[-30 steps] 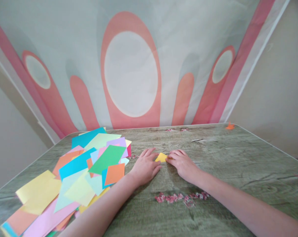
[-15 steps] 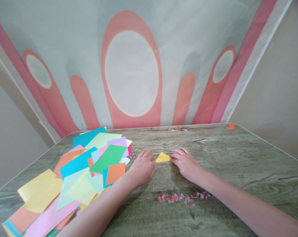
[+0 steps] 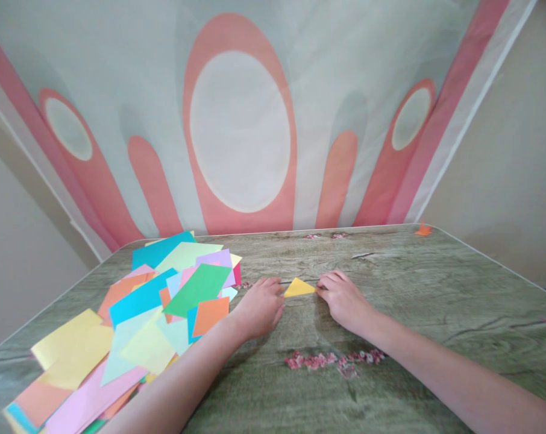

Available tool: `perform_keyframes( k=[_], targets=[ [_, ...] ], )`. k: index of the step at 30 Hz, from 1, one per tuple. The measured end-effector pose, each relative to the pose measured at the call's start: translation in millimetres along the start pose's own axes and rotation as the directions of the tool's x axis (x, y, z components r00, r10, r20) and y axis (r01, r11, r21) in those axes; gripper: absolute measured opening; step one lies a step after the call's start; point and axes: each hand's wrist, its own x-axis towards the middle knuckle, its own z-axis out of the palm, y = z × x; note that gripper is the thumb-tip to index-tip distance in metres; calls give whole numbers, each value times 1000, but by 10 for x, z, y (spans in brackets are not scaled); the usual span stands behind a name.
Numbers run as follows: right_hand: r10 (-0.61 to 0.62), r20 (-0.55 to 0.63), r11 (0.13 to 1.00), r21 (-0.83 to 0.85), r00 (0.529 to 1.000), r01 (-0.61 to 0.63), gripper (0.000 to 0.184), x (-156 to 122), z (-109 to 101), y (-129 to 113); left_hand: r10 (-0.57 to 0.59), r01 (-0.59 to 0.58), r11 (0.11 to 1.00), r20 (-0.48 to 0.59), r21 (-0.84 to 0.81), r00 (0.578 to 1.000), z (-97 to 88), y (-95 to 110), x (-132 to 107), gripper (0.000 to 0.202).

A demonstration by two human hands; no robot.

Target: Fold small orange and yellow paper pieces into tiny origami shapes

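Note:
A small yellow folded paper triangle (image 3: 299,288) lies on the wood-grain table (image 3: 436,301) between my two hands. My left hand (image 3: 259,306) rests at the triangle's left corner, its fingers curled and pressed down at the paper's edge. At the right corner sits my right hand (image 3: 342,296), fingertips bunched together and touching that tip. Both forearms reach in from the bottom of the view.
A loose heap of coloured paper sheets (image 3: 137,313) covers the table's left side. A strip of small pink scraps (image 3: 331,360) lies nearer to me than my hands. An orange folded piece (image 3: 422,229) sits at the far right corner. A pink-and-white patterned cloth (image 3: 241,120) hangs behind the table.
My hands have drawn apart, left hand's fingers curling off the paper, and more of the yellow triangle shows between them.

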Motion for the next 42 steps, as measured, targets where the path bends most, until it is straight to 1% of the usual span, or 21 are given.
perform_keyframes(
  k=[4,10,13,16,18,21,23,26,31,37,40,42],
  targets=[
    [23,-49,999,50,999,-21,20,-19,41,13,16,-16,1000,11,-12,1000,-15,-4,1,27],
    [41,-112,994,107,993,-29,22,-42,74,36,3,-3,999,4,-54,1000,-5,-21,-3,26],
    [63,-136,989,139,989,-44,23,-47,66,26,-79,74,990,-35,-123,996,66,-45,-11,26],
    [103,-166,980,187,981,-71,24,-46,66,4,-188,157,956,-107,-247,976,167,-68,-11,24],
    [123,-178,973,214,976,-84,24,-41,73,-13,-239,184,934,-152,-307,959,225,-77,-6,24],
    [132,-173,963,256,976,-85,28,-28,88,-31,-268,191,917,-189,-350,945,280,-80,5,29],
    [123,-160,955,287,979,-73,34,-22,97,-35,-268,185,912,-192,-366,944,299,-80,10,29],
    [97,-153,942,332,983,-41,37,-16,108,-35,-256,164,904,-193,-394,947,312,-80,14,25],
    [60,-192,922,387,980,20,38,-13,118,-43,-217,100,886,-214,-453,953,312,-74,20,19],
    [78,-206,908,418,976,15,40,-22,110,-65,-198,52,864,-243,-502,950,298,-52,15,16],
    [76,-214,903,428,974,23,39,-25,108,-68,-174,32,862,-235,-506,956,276,-34,6,15],
    [77,-226,902,432,971,29,34,-24,109,-67,-150,21,866,-220,-500,964,254,-20,1,15]
  ],
)
